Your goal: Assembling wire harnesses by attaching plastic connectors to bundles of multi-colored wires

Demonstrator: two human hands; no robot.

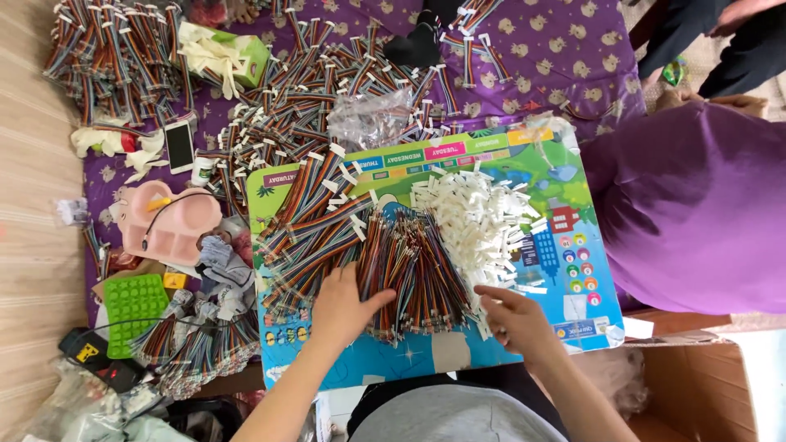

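Observation:
A colourful printed board (573, 205) lies in front of me. On it rest bundles of rainbow ribbon cable (307, 221) with white plugs, a heap of loose multicoloured wires (413, 270) and a pile of small white plastic connectors (479, 217). My left hand (344, 307) lies flat, fingers spread, on the near left edge of the loose wire heap. My right hand (512, 315) is curled at the near right edge of that heap, beside the white connectors; whether it pinches a wire or connector I cannot tell.
Many more ribbon cable bundles (115, 57) cover the purple cloth (557, 57) beyond. A phone (179, 146), a pink tray (168, 217), a green mould (135, 303) and a green box of gloves (225, 53) lie left. A person in purple (696, 205) sits right; a cardboard box (696, 393) is near right.

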